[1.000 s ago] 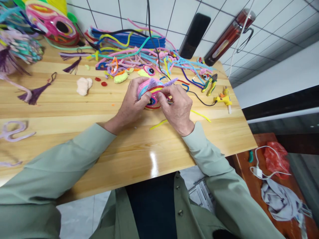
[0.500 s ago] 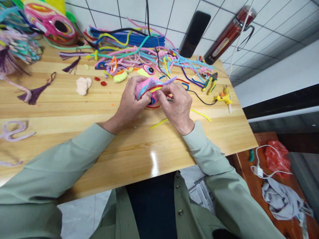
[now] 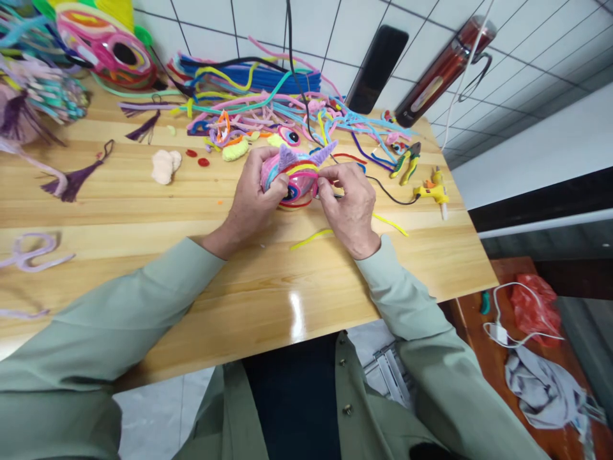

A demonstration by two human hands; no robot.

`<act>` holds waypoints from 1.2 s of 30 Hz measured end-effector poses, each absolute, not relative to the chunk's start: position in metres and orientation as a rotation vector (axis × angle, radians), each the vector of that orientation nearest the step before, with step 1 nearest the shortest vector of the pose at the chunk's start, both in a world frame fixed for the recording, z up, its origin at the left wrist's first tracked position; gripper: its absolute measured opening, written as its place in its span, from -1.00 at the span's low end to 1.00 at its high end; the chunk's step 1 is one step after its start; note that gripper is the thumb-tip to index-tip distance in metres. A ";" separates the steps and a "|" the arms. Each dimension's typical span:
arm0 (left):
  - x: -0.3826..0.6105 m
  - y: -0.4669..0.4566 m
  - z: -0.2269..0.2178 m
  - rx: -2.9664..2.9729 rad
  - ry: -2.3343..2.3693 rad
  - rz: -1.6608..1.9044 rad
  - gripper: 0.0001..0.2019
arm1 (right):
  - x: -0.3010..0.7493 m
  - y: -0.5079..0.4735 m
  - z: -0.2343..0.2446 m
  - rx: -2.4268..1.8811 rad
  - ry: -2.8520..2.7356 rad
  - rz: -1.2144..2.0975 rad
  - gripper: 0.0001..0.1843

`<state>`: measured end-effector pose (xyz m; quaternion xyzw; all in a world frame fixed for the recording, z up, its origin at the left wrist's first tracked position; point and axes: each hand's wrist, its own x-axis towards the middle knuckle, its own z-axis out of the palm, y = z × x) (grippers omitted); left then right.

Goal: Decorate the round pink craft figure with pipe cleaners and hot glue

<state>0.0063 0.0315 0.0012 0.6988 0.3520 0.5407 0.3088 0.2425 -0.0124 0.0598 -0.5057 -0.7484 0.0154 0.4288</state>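
Observation:
A small pink pipe-cleaner figure [image 3: 294, 176] with purple ears, coloured stripes and a dark eye stands on the wooden table [image 3: 249, 275]. My left hand [image 3: 251, 195] is wrapped round its left side, thumb on the front. My right hand [image 3: 348, 203] is closed at its right side, fingertips pinching at the figure's edge. A yellow pipe cleaner [image 3: 311, 238] lies on the table under my right wrist.
A heap of coloured pipe cleaners [image 3: 268, 102] fills the table's far side. Pliers [image 3: 403, 160] and a yellow glue gun [image 3: 433, 190] lie at the right. Purple tassels [image 3: 71, 182], a cream pompom piece [image 3: 163, 165] and a pink mask [image 3: 108, 48] sit at left.
My right hand has shifted from the figure's front to its right side, uncovering the striped face. The figure is turned a little more upright.

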 end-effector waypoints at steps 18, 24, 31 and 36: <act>0.000 0.036 0.003 1.875 0.922 1.350 -0.32 | 0.254 0.013 0.036 -1.256 -1.702 0.407 -0.77; -0.001 0.031 0.006 1.850 0.928 1.325 -0.29 | 0.255 0.011 0.041 -1.262 -1.715 0.463 -0.84; 0.001 0.031 0.007 1.723 0.852 1.390 -0.38 | 0.254 0.002 0.050 -1.234 -1.852 0.273 -0.86; 0.003 0.033 0.004 1.713 0.843 1.412 -0.36 | 0.253 -0.001 0.052 -1.248 -1.890 0.220 -0.83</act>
